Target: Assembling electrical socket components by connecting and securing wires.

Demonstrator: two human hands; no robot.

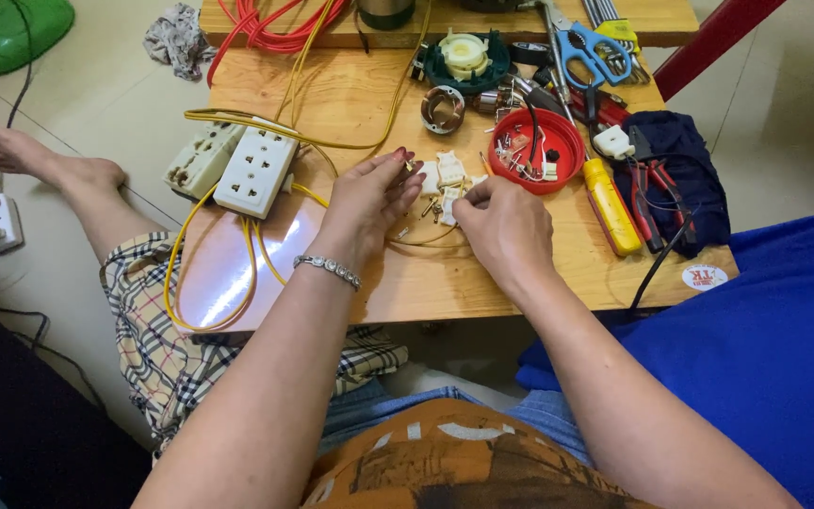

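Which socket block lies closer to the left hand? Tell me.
The white socket block, whose right end lies just beside the left hand. The greyer block sits on its far side, farther left and tilted.

The surface (350,94) is light brown wood. A red lid (558,141) sits on it, with small white and silver bits inside. The small plug parts (448,170) are white. The socket block (256,172) is white too, and its cord (202,283) is yellow. The screwdriver (611,205) is yellow. The scissors (592,52) are blue. More cords (270,28) are red. A cloth (685,160) is dark blue. The shorts (157,330) have a tan, black and white check pattern. The bracelet (328,270) is silver.
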